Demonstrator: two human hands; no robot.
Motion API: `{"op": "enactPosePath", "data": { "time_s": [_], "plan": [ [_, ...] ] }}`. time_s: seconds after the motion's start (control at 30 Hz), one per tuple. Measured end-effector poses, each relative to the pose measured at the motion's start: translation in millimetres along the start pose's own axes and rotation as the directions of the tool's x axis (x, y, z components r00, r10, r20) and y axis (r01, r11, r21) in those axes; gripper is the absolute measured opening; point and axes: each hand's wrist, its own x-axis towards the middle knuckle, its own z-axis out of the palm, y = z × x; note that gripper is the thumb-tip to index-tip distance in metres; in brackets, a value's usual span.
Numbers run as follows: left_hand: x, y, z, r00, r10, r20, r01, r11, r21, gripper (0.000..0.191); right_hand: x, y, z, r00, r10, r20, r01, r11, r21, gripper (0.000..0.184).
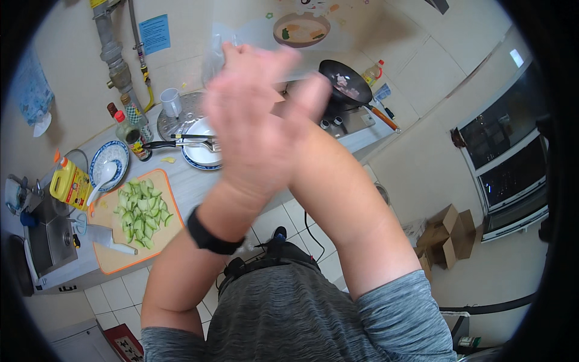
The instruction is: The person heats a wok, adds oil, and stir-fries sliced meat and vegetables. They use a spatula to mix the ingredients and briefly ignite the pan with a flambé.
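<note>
My left hand [249,140], with a black band at its wrist, is raised close to the camera and blurred, its thumb spread and nothing visible in it. Behind and partly hidden by it, my right hand [260,65] overlaps it; whether they touch is unclear. Below them on the counter, a white bowl [203,151] with a blue rim carries chopsticks [192,136] and a black-handled utensil [159,145]. Left of it, chopped green vegetable pieces [142,210] lie on a cutting board [105,264] beside a cleaver [97,235].
A wok [339,72] holding pale pink pieces sits on the stove [353,122], its handle pointing right. Sauce bottles [131,135], a white mug [170,102], a patterned bowl with a spoon [108,154] and a yellow oil jug [72,185] stand leftward. The sink [56,240] is far left.
</note>
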Motion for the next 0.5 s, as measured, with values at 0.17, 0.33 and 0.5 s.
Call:
{"op": "enactPosePath", "data": {
  "time_s": [0.17,0.33,0.5],
  "plan": [
    [-13.0,57.3,-14.5,0.997,0.015,0.069,0.002,0.971,-0.238,0.031,8.6,19.5,-13.1,0.993,-0.06,-0.103,0.002,0.873,-0.488,0.039],
    [-27.7,81.5,-22.6,0.997,-0.011,0.083,0.043,0.917,-0.397,0.034,52.6,23.0,-41.9,0.987,-0.071,-0.146,0.017,0.939,-0.342,0.028],
    [-24.2,19.8,13.0,0.997,-0.078,-0.009,0.077,0.992,-0.105,0.045,69.7,-8.5,-65.5,0.968,0.07,-0.24,-0.132,0.959,-0.252,0.036]
  ]
}}
